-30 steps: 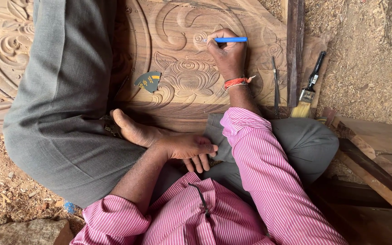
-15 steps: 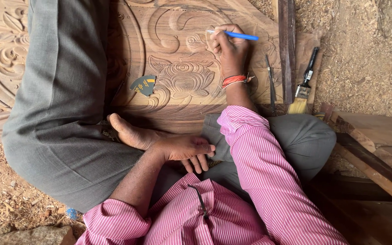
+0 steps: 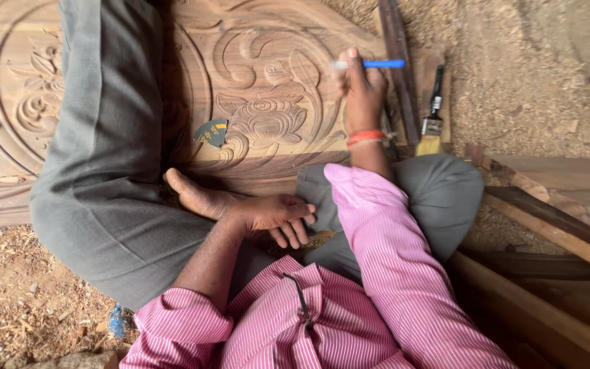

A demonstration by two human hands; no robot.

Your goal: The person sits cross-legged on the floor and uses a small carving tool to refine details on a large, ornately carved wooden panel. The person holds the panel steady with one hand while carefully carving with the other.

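Carved wooden panel on a sawdust-strewn dirt floor, a seated person marking it with a blue pen.

The right hand (image 3: 362, 92) is closed around the blue pen (image 3: 370, 64), which lies level above the knuckles, over the upper right part of the carved wooden panel (image 3: 268, 116) with its scrolls and a central flower. The left hand (image 3: 274, 215) rests open and loose, fingers spread, on the person's own bare foot (image 3: 196, 195) and grey trouser leg. A small dark card (image 3: 212, 132) lies on the carving just left of the flower. A paintbrush (image 3: 433, 113) lies at the panel's right edge beside a dark wooden strip (image 3: 397, 68). Rough planks (image 3: 554, 205) lie to the right; sawdust and shavings cover the dirt floor (image 3: 534, 75).
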